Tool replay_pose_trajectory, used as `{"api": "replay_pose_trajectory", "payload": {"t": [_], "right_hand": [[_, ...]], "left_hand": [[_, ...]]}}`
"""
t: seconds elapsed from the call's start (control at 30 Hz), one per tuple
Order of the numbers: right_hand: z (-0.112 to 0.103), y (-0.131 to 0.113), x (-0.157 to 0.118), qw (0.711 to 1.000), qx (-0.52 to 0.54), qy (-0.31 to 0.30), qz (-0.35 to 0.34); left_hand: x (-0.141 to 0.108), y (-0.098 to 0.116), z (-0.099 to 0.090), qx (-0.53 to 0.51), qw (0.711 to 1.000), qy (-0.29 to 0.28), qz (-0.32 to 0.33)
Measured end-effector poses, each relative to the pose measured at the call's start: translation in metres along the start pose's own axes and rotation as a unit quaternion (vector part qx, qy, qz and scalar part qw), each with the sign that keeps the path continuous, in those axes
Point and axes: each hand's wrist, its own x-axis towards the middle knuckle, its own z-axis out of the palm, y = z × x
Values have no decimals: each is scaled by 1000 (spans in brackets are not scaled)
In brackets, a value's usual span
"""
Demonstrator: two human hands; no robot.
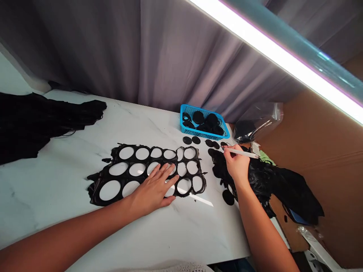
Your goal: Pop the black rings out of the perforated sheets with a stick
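White table (159,236) | blue basket (195,132) holds black discs (198,117) | before it, left hand (155,187) splayed on holed sheet (141,161), right hand (237,166) grips stick (241,152)

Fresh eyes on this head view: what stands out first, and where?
The glowing tube light slants across the upper right. Below it, a bright blue basket of black pieces stands near the table's far edge. Nearer, the left hand lies on black sheeting with round holes; the right hand holds a slim white tool.
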Motion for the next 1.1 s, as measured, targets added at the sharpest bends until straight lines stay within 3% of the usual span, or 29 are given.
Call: {"api": "replay_pose_trajectory", "payload": {"t": [0.13, 0.23, 0.33, 0.57, 0.83, 1.03, 1.1], "right_hand": [[3, -24, -44, 961, 209, -167, 66], [11, -43, -81, 915, 269, -285, 101], [16, -55, -108, 885, 282, -353, 111], [20, -62, -131, 922, 181, -340, -23], [23, -63, -130, 929, 125, -336, -87], [24, -66, -147, 912, 5, -330, -244], [21, -57, -139, 920, -9, -297, -256]], "left_hand": [[-1, 9, -15, 14, 999, -6, 45], [-10, 15, -14, -17, 996, -21, 85], [-20, 17, -6, -50, 994, -26, 95], [-27, 12, 0, -91, 992, -33, 77], [-29, 12, 6, -97, 992, -27, 73], [-28, 12, 4, -105, 992, -22, 69], [-28, 11, 5, -109, 992, -18, 68]]}}
